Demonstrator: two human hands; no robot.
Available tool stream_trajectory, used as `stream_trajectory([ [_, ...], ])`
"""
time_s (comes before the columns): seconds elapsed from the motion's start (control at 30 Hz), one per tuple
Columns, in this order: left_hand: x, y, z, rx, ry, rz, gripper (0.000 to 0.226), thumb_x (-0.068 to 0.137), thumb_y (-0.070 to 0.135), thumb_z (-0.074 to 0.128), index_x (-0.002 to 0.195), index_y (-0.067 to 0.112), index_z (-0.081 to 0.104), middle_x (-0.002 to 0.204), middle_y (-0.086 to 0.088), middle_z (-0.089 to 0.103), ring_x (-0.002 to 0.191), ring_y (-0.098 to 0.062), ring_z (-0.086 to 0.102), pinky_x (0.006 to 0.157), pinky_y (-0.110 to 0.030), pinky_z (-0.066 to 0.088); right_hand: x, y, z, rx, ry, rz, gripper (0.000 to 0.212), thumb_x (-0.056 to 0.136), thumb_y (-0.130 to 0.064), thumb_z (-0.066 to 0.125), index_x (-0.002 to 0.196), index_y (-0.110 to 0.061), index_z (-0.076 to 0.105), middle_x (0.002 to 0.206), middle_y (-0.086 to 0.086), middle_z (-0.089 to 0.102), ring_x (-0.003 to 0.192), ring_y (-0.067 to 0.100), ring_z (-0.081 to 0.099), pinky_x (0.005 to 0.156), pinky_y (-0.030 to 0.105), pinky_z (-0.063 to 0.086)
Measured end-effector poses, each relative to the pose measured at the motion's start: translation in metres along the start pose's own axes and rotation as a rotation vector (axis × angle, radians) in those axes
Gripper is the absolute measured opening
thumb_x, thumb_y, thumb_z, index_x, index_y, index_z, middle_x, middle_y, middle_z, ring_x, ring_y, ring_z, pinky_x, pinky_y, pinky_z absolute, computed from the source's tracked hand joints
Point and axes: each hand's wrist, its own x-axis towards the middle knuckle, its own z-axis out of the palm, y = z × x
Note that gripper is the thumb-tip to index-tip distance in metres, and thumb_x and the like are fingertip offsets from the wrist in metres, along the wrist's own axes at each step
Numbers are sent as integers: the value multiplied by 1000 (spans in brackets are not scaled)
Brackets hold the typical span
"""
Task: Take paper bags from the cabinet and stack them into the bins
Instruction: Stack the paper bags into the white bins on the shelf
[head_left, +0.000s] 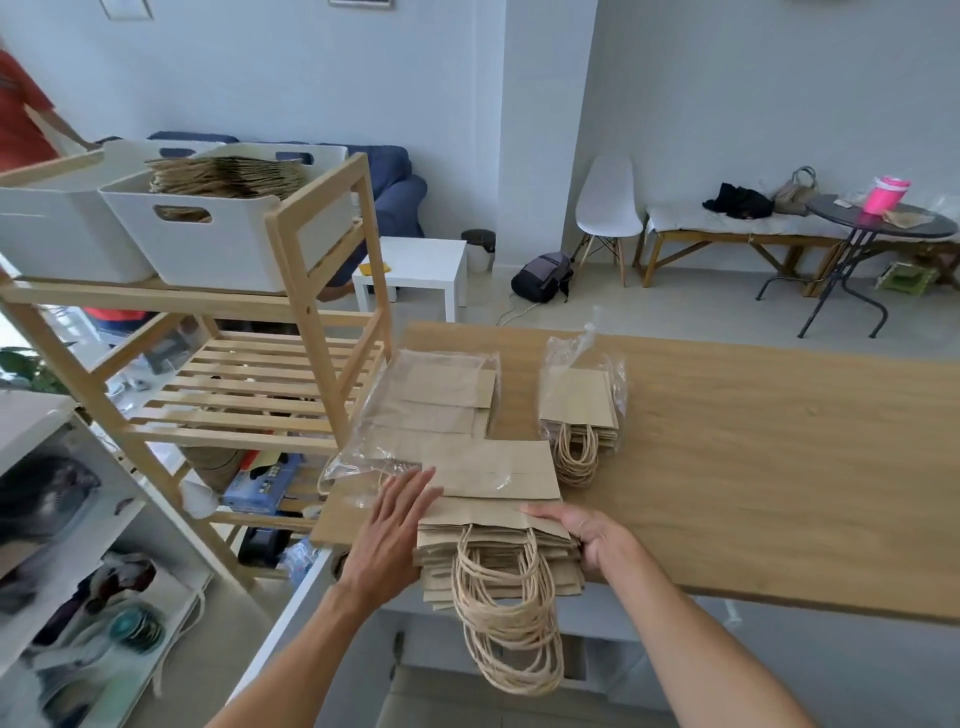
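Paper bags (493, 525) overhang the table (753, 467) edge, handles dangling.
Your left hand (400, 525) lies flat and open; your right hand (592, 540) pinches one corner, so the stack may fan and slide off.

Even, soft daylight; wide-angle view bent at the edges

The room is lit brightly and evenly, and only faint shadows are cast under the stack of paper bags (498, 551) on the wooden table (753, 467). Glare is caught on the clear plastic wrap (415, 410). Straight lines of the wooden shelf (311, 291) are bowed by the lens, and the lower left corner is smeared with blur
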Motion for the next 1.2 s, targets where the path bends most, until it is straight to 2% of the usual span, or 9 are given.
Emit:
stream_trajectory([
  [0.2,10,16,-23,-266,-79,-83,62,82,10,72,138,25,51,138,8,59,123,-8,59,96,-31,54,-28,-7,-11,65,-22,-107,27,93,-31,55,90,-7,67,77,14,71,63,26,69,59,30,58],
  [0.4,39,25,-60,-391,-82,-156,30,92,27,71,121,26,63,104,19,73,95,5,66,83,-26,54,-52,-25,-28,50,-114,-230,78,100,-69,31,131,-5,62,114,23,73,91,33,74,74,38,60],
  [0.5,50,29,-72,-586,-85,-310,39,89,26,74,126,29,62,108,34,69,103,9,63,87,-11,49,-61,-31,-28,30,-72,-313,99,79,-94,24,142,-21,47,113,30,74,100,40,75,78,42,62],
  [0.6,58,28,-73,-797,-88,-388,48,89,16,74,133,24,58,122,14,70,114,-2,64,95,-21,51,-54,-29,-21,59,-5,-402,102,75,-96,18,155,-32,27,110,29,75,104,41,75,90,45,57],
  [0.73,65,30,-56,-1004,-1,-542,45,91,2,68,132,13,51,123,-4,66,116,-15,63,93,-22,52,-38,-21,-18,154,-38,-477,137,48,-104,48,159,-29,19,114,30,74,109,41,73,102,50,51],
  [0.93,76,41,-27,-1009,178,-735,41,89,-1,60,124,17,53,111,4,66,103,-13,61,74,-15,48,-21,-18,-15,31,-43,-451,165,34,-58,101,161,-32,0,107,24,77,98,33,77,86,43,62],
  [1.03,78,41,-15,-1018,199,-749,53,76,16,62,127,16,52,114,2,66,106,-12,62,75,-13,49,-15,-22,-10,-209,193,-481,125,57,-52,96,157,-27,26,94,1,78,68,19,74,74,43,65],
  [1.1,82,42,-14,-1047,223,-769,54,76,16,61,129,16,50,113,2,66,105,-10,61,72,-8,48,-13,-26,-11,-341,314,-535,103,62,-61,90,147,-29,42,112,-8,73,88,17,75,75,35,63],
  [1.2,86,44,-15,-1095,215,-776,46,89,1,61,130,15,46,110,5,64,96,-1,61,69,-3,46,-10,-33,-13,-346,345,-622,101,50,-63,95,135,-25,59,125,-8,71,117,14,67,105,35,53],
])
